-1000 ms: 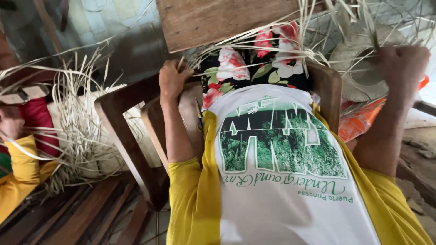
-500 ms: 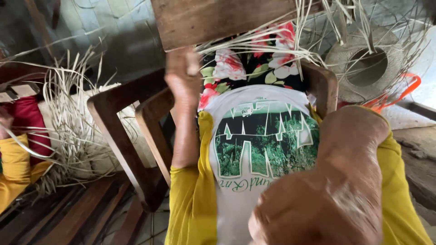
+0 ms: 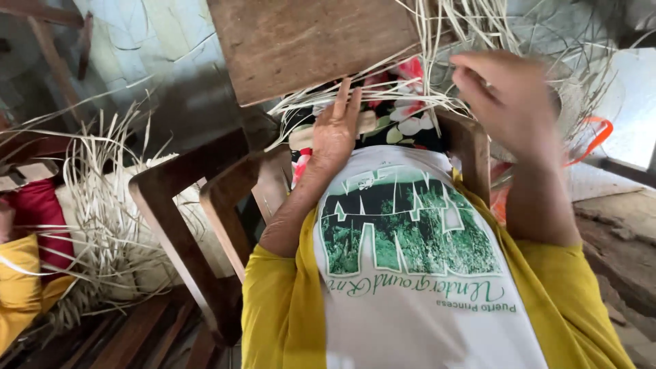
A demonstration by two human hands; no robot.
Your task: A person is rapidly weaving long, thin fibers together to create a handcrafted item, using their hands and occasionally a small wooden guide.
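Two hands work at pale straw strips (image 3: 410, 102) spilling from under a wooden board (image 3: 314, 41). Left hand (image 3: 335, 133) lies flat on the strips over the floral-cloth lap, fingers (image 3: 345, 99) straight and close together. Right hand (image 3: 506, 102) hovers raised beside the strands, fingers (image 3: 471, 75) curled and slightly apart, gripping nothing visible. Wooden chair arm (image 3: 184, 225) stands left.

Floor: cracked pale tiles (image 3: 171, 41), dim at upper left.
Furniture: dark wooden chair frame (image 3: 184, 225); wooden board (image 3: 307, 41) above.
Light: daylight from the right (image 3: 635, 102).
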